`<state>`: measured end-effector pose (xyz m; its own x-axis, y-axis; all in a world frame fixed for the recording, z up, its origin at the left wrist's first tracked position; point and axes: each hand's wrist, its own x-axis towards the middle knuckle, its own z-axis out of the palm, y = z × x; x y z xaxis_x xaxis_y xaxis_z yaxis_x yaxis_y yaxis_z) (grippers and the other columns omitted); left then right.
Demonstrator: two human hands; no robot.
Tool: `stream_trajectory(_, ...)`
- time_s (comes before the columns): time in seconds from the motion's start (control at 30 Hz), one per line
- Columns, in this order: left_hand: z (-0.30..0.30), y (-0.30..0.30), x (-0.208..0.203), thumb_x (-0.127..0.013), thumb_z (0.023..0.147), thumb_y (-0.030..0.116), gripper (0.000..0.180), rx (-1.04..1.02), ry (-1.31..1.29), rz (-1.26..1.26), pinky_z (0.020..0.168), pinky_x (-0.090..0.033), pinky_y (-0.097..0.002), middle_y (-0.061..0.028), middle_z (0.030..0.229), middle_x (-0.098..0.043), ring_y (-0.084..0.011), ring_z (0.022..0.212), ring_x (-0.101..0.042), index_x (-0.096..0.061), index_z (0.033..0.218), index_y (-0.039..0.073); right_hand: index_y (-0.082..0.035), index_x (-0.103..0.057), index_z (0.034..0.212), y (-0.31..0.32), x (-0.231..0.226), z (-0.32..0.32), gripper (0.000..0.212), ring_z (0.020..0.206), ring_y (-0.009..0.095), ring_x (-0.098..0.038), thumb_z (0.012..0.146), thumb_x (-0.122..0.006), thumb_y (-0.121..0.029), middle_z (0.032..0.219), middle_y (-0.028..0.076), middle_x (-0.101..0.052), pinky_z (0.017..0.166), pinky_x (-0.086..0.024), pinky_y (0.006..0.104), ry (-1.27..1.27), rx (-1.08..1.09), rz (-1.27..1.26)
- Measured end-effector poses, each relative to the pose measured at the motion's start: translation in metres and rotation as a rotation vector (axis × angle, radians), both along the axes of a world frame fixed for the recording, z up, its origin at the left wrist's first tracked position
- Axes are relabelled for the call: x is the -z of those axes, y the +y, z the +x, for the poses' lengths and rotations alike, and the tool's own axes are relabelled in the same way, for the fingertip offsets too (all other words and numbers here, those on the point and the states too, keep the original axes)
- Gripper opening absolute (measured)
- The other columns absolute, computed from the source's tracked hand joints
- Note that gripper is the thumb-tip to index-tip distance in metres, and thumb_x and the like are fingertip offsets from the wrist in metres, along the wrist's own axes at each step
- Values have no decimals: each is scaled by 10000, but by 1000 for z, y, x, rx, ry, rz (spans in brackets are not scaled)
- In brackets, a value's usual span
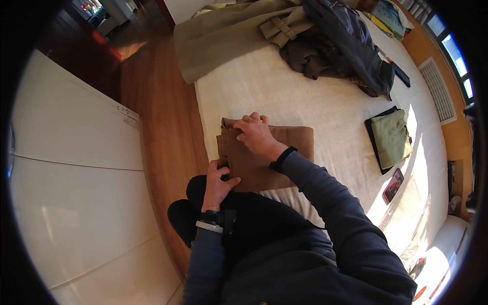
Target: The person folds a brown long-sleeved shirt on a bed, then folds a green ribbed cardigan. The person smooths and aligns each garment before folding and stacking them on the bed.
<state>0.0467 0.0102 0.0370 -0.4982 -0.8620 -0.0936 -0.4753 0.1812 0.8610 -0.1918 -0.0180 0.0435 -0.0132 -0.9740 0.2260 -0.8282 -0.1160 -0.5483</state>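
Note:
A brown folded garment (274,170) with a ribbed edge lies on the bed in front of me, near the bed's left side. At its near left corner, my left hand (218,187) has its fingers curled over the layered edge, with the thumb on top. My right hand (258,136) reaches across the cloth to the far left corner, its bent fingers gripping the folded layers there. Several layers show along the left edge between the two hands. What kind of garment it is cannot be told.
An olive coat (229,38) and dark clothes (351,51) are heaped at the bed's far end. Folded green cloth (390,137) on black cloth and a phone (393,186) lie to the right. White cabinet fronts (86,203) stand left of the wooden floor (157,127).

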Motion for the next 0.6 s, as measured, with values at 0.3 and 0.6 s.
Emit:
stream_trajectory(0.3,4,-7,7,-784,819,46,215,-345,297,264,835,-493,-325,-32,1023,-616,-158,882,-554,-579,843,-13,-160,-705,1098,-45,3,-3,216,1145,301,-561,884,-734,-177,1129,38,-683,1014,-348,483,-124,53,-62)
stream_trajectory(0.6,-7,-6,1,-693,861,-61,898,-220,304,233,992,-510,-338,-114,1294,-584,-225,1105,-617,-336,1662,129,-127,-433,1572,54,-8,-5,718,1574,377,-246,966,-700,-403,1668,142,-346,1185,-265,583,195,68,-96)
